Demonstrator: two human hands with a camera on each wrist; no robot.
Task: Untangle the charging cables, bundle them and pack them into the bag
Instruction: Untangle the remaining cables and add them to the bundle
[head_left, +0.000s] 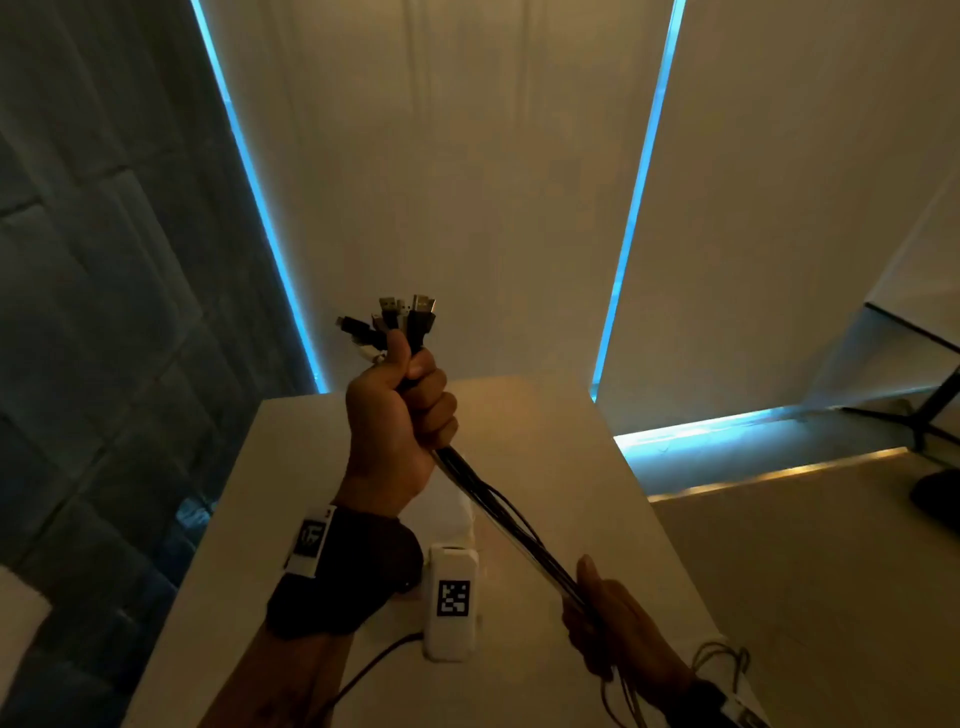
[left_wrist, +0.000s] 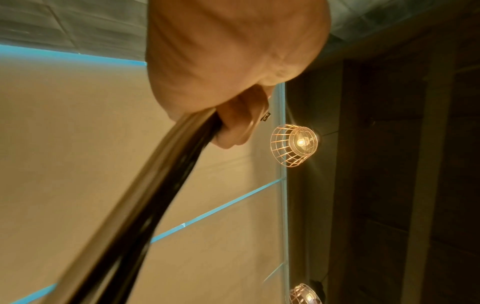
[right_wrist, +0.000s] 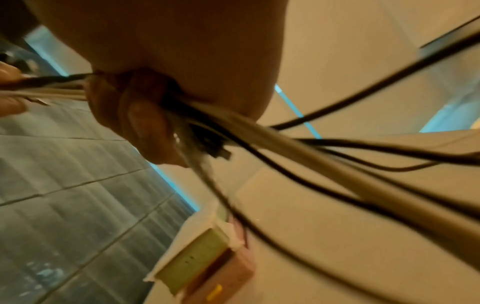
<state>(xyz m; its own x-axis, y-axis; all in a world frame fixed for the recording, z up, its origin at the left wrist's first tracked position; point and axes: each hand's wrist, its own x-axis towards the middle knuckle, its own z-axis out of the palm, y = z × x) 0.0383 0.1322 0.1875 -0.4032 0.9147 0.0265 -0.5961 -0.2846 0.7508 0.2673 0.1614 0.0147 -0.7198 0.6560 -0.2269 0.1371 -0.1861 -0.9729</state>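
1. I saw the cables (head_left: 511, 525) as one tight bunch of black and white strands, stretched straight between both hands above the table (head_left: 561, 452).
2. My left hand (head_left: 397, 415) was a fist around the bunch, thumb up; the plugs (head_left: 400, 317) stood out above it.
3. My right hand (head_left: 613, 618) had its fingers curled around the lower part, and loose loops hung behind it.
4. A white box (head_left: 451, 603) lay on the table below.

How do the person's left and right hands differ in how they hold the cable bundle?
The left hand is raised, fist upright, gripping just below the plugs; the right hand sits lower and nearer the body, gripping farther down, where loose strands trail out. Both hands grip the same cable bundle, stretched between them.
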